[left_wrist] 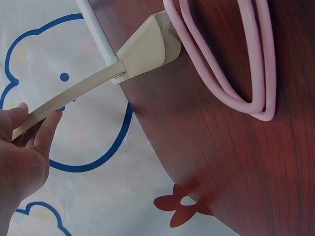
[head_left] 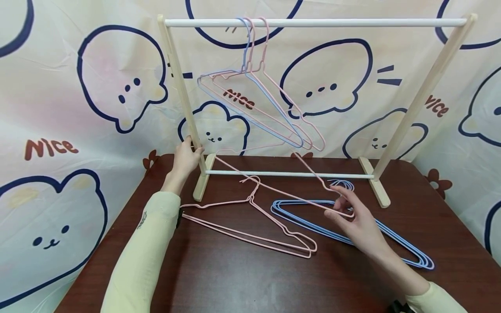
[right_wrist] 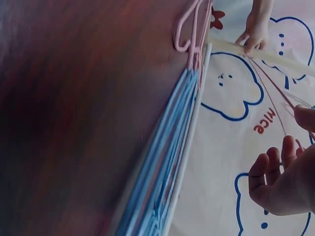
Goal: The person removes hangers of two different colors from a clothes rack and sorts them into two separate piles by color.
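My left hand point(head_left: 185, 160) grips the lower part of the left wooden post point(head_left: 178, 80) of a hanger rack; the left wrist view shows thumb and fingers around that post point(left_wrist: 74, 90). With my right hand point(head_left: 360, 224) I hold a pink wire hanger point(head_left: 289, 193) by its right end, tilted above the table and in front of the rack. Its hook is hard to make out. On the rack's white top rail point(head_left: 352, 23) hang a blue hanger point(head_left: 246, 119) and two pink hangers point(head_left: 279, 89). Pink hangers point(head_left: 270, 214) lie on the table between my arms.
Several blue hangers point(head_left: 309, 226) lie stacked on the dark wooden table point(head_left: 235, 282), under my right hand. The rack's lower white bar point(head_left: 289, 174) and right foot point(head_left: 375, 184) stand near the table's back edge. Behind is a cartoon-printed cloth point(head_left: 117, 78).
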Motion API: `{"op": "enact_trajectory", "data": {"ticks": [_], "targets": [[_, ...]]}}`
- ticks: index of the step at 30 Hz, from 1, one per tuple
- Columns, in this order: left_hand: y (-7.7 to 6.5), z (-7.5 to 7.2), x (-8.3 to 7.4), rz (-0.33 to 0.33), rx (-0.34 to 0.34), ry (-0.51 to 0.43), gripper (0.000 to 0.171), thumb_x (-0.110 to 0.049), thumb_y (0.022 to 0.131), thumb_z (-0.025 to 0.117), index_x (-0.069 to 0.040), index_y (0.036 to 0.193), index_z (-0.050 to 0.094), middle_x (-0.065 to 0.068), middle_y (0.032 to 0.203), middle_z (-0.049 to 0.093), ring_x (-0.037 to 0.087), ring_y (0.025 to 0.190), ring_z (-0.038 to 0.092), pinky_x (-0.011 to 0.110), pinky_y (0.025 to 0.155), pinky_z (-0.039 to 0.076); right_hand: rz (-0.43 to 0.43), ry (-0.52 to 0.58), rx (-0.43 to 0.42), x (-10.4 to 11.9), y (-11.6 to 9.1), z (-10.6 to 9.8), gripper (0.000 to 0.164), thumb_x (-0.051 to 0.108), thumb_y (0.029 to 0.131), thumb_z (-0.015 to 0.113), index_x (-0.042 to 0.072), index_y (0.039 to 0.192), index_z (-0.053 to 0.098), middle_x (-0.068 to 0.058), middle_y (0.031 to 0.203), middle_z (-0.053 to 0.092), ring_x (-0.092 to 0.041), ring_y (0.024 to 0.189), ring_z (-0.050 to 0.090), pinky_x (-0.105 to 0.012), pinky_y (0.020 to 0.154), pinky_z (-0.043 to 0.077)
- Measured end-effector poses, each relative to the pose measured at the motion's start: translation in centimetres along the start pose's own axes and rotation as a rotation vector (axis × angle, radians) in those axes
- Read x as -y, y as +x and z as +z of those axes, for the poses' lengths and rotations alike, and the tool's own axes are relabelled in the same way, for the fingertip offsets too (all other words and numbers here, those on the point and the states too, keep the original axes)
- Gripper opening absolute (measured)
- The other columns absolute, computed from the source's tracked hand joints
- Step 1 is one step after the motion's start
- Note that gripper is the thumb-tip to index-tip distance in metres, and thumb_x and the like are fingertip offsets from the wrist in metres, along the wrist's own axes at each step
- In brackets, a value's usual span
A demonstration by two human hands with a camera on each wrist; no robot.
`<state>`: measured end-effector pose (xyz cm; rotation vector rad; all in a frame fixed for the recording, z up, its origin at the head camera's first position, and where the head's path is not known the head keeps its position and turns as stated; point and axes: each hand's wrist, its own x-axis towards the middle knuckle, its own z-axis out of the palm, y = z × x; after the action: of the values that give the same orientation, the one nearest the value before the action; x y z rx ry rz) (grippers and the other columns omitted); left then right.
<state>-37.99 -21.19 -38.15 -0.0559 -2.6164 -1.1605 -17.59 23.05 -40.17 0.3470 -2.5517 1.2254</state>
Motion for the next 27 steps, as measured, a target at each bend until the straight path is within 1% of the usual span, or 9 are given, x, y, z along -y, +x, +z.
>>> {"op": "enact_trajectory", "data": {"ticks": [6, 8, 14, 16, 20, 23, 27], "targets": [[-0.1, -0.1, -0.1, 0.007, -0.007, 0.007, 0.036, -0.013, 0.101, 0.056, 0.004, 0.132, 0.049, 0.031, 0.127, 0.059, 0.046, 0.113, 0.063, 0.055, 0.089, 0.058, 0.016, 0.072, 0.093, 0.2, -0.6, 1.5, 0.053, 0.021, 0.092, 0.073, 0.022, 0.14, 0.051, -0.002, 0.092, 0.056, -0.01, 0.079, 0.053, -0.022, 0.064, 0.046], [-0.1, -0.1, -0.1, 0.007, -0.009, 0.005, 0.036, -0.013, 0.101, 0.056, 0.005, 0.132, 0.05, 0.031, 0.127, 0.059, 0.046, 0.113, 0.063, 0.055, 0.089, 0.058, 0.025, 0.086, 0.116, 0.2, -0.7, 1.9, 0.052, 0.022, 0.092, 0.073, 0.024, 0.139, 0.052, -0.001, 0.091, 0.056, -0.01, 0.079, 0.053, -0.023, 0.064, 0.046], [0.1, 0.0, -0.1, 0.01, -0.013, -0.001, 0.036, -0.013, 0.101, 0.056, 0.005, 0.131, 0.05, 0.031, 0.127, 0.06, 0.045, 0.112, 0.064, 0.054, 0.088, 0.058, 0.055, 0.143, 0.172, 0.3, -1.1, 3.1, 0.05, 0.023, 0.092, 0.073, 0.024, 0.138, 0.052, -0.002, 0.089, 0.056, -0.01, 0.074, 0.053, -0.025, 0.059, 0.045], [0.1, 0.0, -0.1, 0.013, -0.017, 0.004, 0.036, -0.013, 0.101, 0.056, 0.004, 0.132, 0.05, 0.031, 0.126, 0.06, 0.045, 0.111, 0.064, 0.054, 0.088, 0.059, 0.055, 0.166, 0.193, 0.4, -1.3, 3.6, 0.049, 0.022, 0.092, 0.073, 0.022, 0.137, 0.053, -0.003, 0.088, 0.056, -0.01, 0.073, 0.053, -0.025, 0.058, 0.045], [0.1, 0.1, -0.1, 0.014, -0.019, 0.014, 0.036, -0.013, 0.101, 0.056, 0.005, 0.132, 0.05, 0.031, 0.126, 0.06, 0.046, 0.11, 0.064, 0.054, 0.087, 0.059, 0.067, 0.178, 0.239, 0.5, -1.5, 4.3, 0.048, 0.025, 0.092, 0.073, 0.02, 0.135, 0.054, -0.002, 0.088, 0.056, -0.01, 0.076, 0.053, -0.024, 0.061, 0.044], [0.0, 0.1, -0.1, 0.012, -0.018, 0.014, 0.035, -0.013, 0.1, 0.057, 0.005, 0.131, 0.051, 0.032, 0.126, 0.06, 0.046, 0.111, 0.064, 0.054, 0.087, 0.059, 0.099, 0.175, 0.264, 0.6, -1.6, 4.7, 0.048, 0.028, 0.091, 0.073, 0.025, 0.134, 0.054, -0.001, 0.088, 0.057, -0.01, 0.079, 0.054, -0.024, 0.062, 0.044], [0.0, 0.0, 0.0, 0.008, -0.021, 0.008, 0.035, -0.012, 0.1, 0.057, 0.005, 0.13, 0.051, 0.031, 0.126, 0.061, 0.045, 0.112, 0.064, 0.055, 0.088, 0.058, 0.107, 0.18, 0.285, 0.7, -1.6, 5.2, 0.049, 0.026, 0.09, 0.074, 0.023, 0.135, 0.053, -0.001, 0.087, 0.058, -0.01, 0.079, 0.055, -0.023, 0.061, 0.045]]}}
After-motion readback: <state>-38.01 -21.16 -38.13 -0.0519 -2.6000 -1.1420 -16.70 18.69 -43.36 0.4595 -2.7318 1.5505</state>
